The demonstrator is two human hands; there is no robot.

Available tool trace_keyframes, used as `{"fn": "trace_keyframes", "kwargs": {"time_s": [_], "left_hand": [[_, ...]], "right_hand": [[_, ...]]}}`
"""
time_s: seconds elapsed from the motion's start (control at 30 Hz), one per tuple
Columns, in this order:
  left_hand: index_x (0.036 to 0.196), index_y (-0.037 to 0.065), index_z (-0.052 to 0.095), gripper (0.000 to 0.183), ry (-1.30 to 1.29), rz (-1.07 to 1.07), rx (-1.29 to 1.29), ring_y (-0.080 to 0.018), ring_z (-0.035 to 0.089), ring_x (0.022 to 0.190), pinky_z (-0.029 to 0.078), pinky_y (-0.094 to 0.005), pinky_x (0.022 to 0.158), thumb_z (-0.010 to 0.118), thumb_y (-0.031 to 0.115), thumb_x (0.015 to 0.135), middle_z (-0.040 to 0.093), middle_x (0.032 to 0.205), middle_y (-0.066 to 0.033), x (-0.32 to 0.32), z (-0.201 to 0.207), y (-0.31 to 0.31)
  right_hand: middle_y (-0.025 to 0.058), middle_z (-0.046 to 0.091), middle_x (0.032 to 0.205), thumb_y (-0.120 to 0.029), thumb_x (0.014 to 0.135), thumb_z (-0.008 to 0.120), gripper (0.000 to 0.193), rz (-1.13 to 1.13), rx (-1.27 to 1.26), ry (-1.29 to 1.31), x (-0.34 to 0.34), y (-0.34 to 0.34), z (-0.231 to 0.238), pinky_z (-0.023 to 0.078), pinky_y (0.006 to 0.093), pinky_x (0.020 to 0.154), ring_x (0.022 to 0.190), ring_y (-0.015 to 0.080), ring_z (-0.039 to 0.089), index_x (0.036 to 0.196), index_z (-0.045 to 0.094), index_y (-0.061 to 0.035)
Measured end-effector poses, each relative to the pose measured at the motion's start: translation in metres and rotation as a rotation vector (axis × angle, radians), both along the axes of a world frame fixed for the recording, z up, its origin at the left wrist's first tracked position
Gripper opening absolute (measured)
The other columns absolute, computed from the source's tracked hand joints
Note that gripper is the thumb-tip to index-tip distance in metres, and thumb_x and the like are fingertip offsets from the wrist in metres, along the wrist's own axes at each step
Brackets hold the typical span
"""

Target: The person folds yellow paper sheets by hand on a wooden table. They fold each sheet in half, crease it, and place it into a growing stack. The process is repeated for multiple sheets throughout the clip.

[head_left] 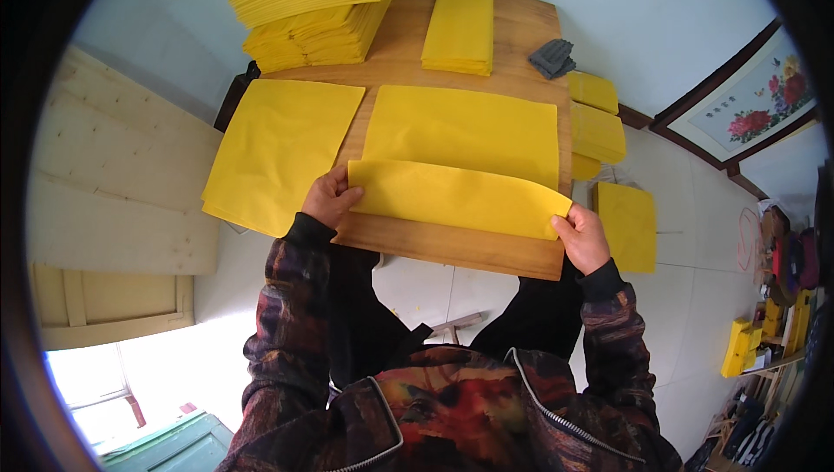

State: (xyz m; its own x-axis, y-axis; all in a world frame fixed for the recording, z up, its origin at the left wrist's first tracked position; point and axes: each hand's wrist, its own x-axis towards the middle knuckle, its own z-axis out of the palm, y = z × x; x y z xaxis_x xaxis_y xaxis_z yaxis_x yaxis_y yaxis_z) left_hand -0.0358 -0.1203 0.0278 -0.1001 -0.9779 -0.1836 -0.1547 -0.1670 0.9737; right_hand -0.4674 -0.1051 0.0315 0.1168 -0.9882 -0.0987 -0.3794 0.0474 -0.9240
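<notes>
A yellow sheet, paper or thin fabric-like [469, 129], lies across the wooden table [452, 246] before me. Its near part forms a raised flap whose upper edge overlaps the flat far part. My left hand [330, 199] pinches the flap's left end between thumb and fingers. At the right end, my right hand [584, 236] grips the flap's corner with the thumb on top. Beside my left hand rests a loose group of flat yellow sheets [282, 146], slightly overhanging the table's left side. The fingers under the flap are partly hidden.
Tall piles of folded yellow sheets [313, 24] rise at the far left. A narrower yellow stack [459, 24] sits at the far middle, and a crumpled dark grey cloth [552, 58] at the far right corner. Yellow bundles [625, 224] stand beyond the table's right edge.
</notes>
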Motion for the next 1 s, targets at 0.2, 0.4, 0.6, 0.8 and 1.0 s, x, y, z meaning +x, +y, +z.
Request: {"fn": "trace_keyframes", "kwargs": {"time_s": [0.2,0.4,0.6,0.8,1.0], "left_hand": [[0.093,0.001,0.055,0.013,-0.339,0.152,-0.164,-0.0149,0.059,0.069,0.045,-0.0308,0.061,0.062,0.008,0.084,0.057,0.069,-0.0052,-0.011,-0.018,-0.011],[0.082,0.002,0.050,0.021,-0.675,0.215,-0.222,-0.0362,0.059,0.067,0.045,-0.0423,0.060,0.062,0.019,0.082,0.056,0.068,-0.0183,-0.023,-0.004,-0.014],[0.086,0.002,0.054,0.020,-0.746,0.218,-0.204,-0.0402,0.059,0.071,0.046,-0.0445,0.062,0.059,0.021,0.081,0.059,0.072,-0.0204,-0.027,0.003,-0.016],[0.087,0.002,0.055,0.019,-0.785,0.275,-0.210,-0.0411,0.060,0.071,0.047,-0.0456,0.062,0.058,0.020,0.081,0.060,0.073,-0.0216,-0.029,-0.004,-0.018],[0.086,0.002,0.055,0.016,-0.800,0.276,-0.225,-0.0404,0.060,0.070,0.048,-0.0445,0.062,0.058,0.017,0.081,0.060,0.073,-0.0215,-0.029,-0.004,-0.018]], "right_hand": [[0.0203,0.061,0.079,-0.016,0.086,0.060,0.019,-0.054,-0.103,0.259,0.004,-0.008,0.003,0.045,0.0379,0.063,0.070,0.0332,0.059,0.086,0.056,0.0016],[0.0230,0.060,0.079,-0.019,0.087,0.059,0.020,-0.032,-0.115,0.428,0.012,-0.016,0.021,0.044,0.0462,0.063,0.076,0.0416,0.058,0.085,0.054,0.0005],[0.0229,0.059,0.076,-0.019,0.088,0.059,0.020,-0.020,-0.139,0.551,0.017,-0.025,0.024,0.043,0.0446,0.060,0.071,0.0403,0.058,0.085,0.053,0.0006],[0.0224,0.059,0.076,-0.019,0.088,0.059,0.020,-0.064,-0.173,0.578,0.020,-0.031,0.018,0.044,0.0437,0.061,0.073,0.0405,0.058,0.085,0.053,-0.0004],[0.0197,0.060,0.073,-0.025,0.088,0.058,0.022,-0.117,-0.186,0.626,0.021,-0.034,0.011,0.042,0.0520,0.062,0.073,0.0418,0.058,0.081,0.053,-0.0053]]}}
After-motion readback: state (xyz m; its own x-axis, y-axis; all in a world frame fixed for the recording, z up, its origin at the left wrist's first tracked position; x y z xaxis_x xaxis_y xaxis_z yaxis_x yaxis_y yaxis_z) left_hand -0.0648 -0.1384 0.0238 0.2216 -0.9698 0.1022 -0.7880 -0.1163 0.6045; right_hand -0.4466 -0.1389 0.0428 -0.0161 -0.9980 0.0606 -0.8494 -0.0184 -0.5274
